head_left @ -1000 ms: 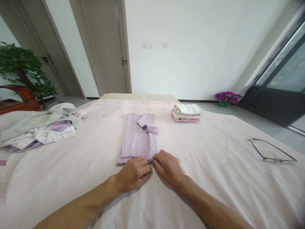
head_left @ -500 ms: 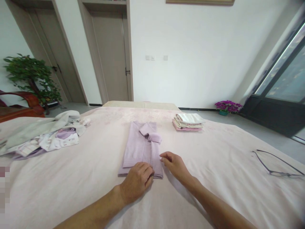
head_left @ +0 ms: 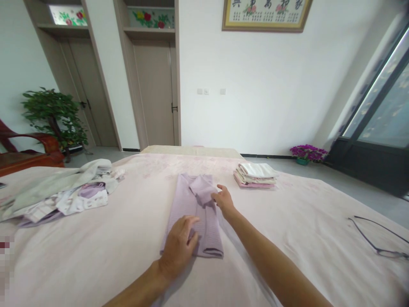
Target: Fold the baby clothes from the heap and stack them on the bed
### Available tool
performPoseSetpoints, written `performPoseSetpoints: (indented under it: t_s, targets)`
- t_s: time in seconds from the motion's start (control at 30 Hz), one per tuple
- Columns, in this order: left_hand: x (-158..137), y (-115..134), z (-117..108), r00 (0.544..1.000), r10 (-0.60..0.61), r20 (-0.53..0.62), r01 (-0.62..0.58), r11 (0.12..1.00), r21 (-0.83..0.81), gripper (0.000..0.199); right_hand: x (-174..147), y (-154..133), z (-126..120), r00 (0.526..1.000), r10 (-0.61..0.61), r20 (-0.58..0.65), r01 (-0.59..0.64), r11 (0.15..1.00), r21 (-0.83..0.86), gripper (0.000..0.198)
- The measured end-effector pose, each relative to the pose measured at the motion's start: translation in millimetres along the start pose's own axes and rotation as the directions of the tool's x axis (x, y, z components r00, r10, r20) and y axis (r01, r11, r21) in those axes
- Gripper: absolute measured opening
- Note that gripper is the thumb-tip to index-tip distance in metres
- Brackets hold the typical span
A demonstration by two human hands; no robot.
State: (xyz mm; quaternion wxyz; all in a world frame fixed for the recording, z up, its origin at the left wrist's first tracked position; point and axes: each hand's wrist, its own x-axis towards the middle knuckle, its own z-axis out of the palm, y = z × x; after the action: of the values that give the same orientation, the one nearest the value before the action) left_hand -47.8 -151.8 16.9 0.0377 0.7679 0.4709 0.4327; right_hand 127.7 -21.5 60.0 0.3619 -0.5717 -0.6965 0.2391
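Note:
A lilac ribbed long-sleeved top (head_left: 187, 209) lies folded lengthwise in front of me, with a sleeve (head_left: 202, 187) laid over its upper part. My left hand (head_left: 180, 241) is over the lower left of the top, its fingers loosely apart and nothing held. At the right edge, my right hand (head_left: 224, 202) has its fingertips closed on the end of the sleeve, with one finger sticking out. The lower hem of the top shows several fabric layers at its right corner.
A pale pink sheet (head_left: 134, 247) covers the surface. To the left is a heap of loose clothes (head_left: 64, 187); a stack of folded clothes (head_left: 255, 175) sits at the back right. Eyeglasses (head_left: 380, 238) lie far right. Beyond are doors, a plant (head_left: 53, 113) and purple flowers (head_left: 308, 152).
My right hand has moved up the top's side to the sleeve, which now lies more spread out. My left hand has opened and shifted slightly left. The view has tilted up.

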Motion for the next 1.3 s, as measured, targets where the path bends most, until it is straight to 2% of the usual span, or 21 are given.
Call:
performPoseSetpoints:
  t_s: [0.1, 0.2, 0.23, 0.3, 0.37, 0.43, 0.53, 0.6, 0.67, 0.77, 0.87, 1.0, 1.13, 1.3]
  targets:
    - [19, -7, 0, 0.992, -0.055, -0.112, 0.060, 0.997, 0.048, 0.062, -8, -16, 8, 0.997, 0.072, 0.023, -0.075, 0.986, 0.150, 0.050]
    - [45, -10, 7, 0.984, -0.087, -0.157, 0.106, 0.987, 0.119, 0.077, -19, -33, 18, 0.989, 0.112, 0.093, -0.142, 0.883, 0.447, 0.053]
    - [54, -11, 10, 0.980, -0.106, -0.169, 0.130, 0.981, 0.141, 0.074, -22, -37, 21, 0.988, 0.111, 0.110, -0.152, 0.833, 0.531, 0.055]
    - [69, -16, 15, 0.973, -0.154, -0.174, 0.183, 0.969, 0.167, 0.056, -25, -40, 25, 0.989, 0.085, 0.123, -0.143, 0.774, 0.617, 0.055]
    - [81, -24, 17, 0.971, -0.191, -0.145, 0.216, 0.960, 0.178, 0.031, -23, -36, 25, 0.992, 0.037, 0.120, -0.105, 0.770, 0.629, 0.054]
    - [90, -35, 15, 0.968, -0.221, -0.117, 0.239, 0.956, 0.173, 0.014, -15, -24, 21, 0.995, 0.018, 0.095, -0.071, 0.800, 0.596, 0.051]
    - [100, -50, 5, 0.952, -0.272, -0.142, 0.292, 0.945, 0.148, 0.012, 5, 4, 8, 0.991, 0.125, 0.055, -0.136, 0.851, 0.508, 0.041]
    - [106, -56, -4, 0.947, -0.267, -0.179, 0.290, 0.950, 0.117, 0.013, 18, 23, 0, 0.975, 0.211, 0.063, -0.215, 0.848, 0.485, 0.035]
    - [112, -58, -12, 0.953, -0.207, -0.222, 0.231, 0.968, 0.092, 0.012, 31, 36, -3, 0.965, 0.249, 0.088, -0.260, 0.834, 0.486, 0.031]
    - [117, -51, -23, 0.969, -0.044, -0.245, 0.072, 0.991, 0.109, 0.009, 49, 45, 1, 0.956, 0.264, 0.131, -0.293, 0.807, 0.512, 0.028]
    - [114, -39, -29, 0.974, 0.130, -0.186, -0.098, 0.981, 0.170, 0.009, 66, 44, 8, 0.950, 0.245, 0.191, -0.311, 0.775, 0.550, 0.021]
    - [99, -24, -31, 0.952, 0.302, -0.052, -0.286, 0.936, 0.206, 0.010, 87, 43, 16, 0.942, 0.215, 0.258, -0.329, 0.746, 0.578, 0.017]
    - [78, -18, -27, 0.923, 0.380, 0.064, -0.385, 0.903, 0.191, 0.012, 101, 49, 21, 0.931, 0.246, 0.271, -0.360, 0.753, 0.551, 0.015]
    - [58, -16, -24, 0.889, 0.426, 0.165, -0.450, 0.880, 0.153, 0.014, 110, 58, 25, 0.913, 0.300, 0.276, -0.402, 0.773, 0.491, 0.034]
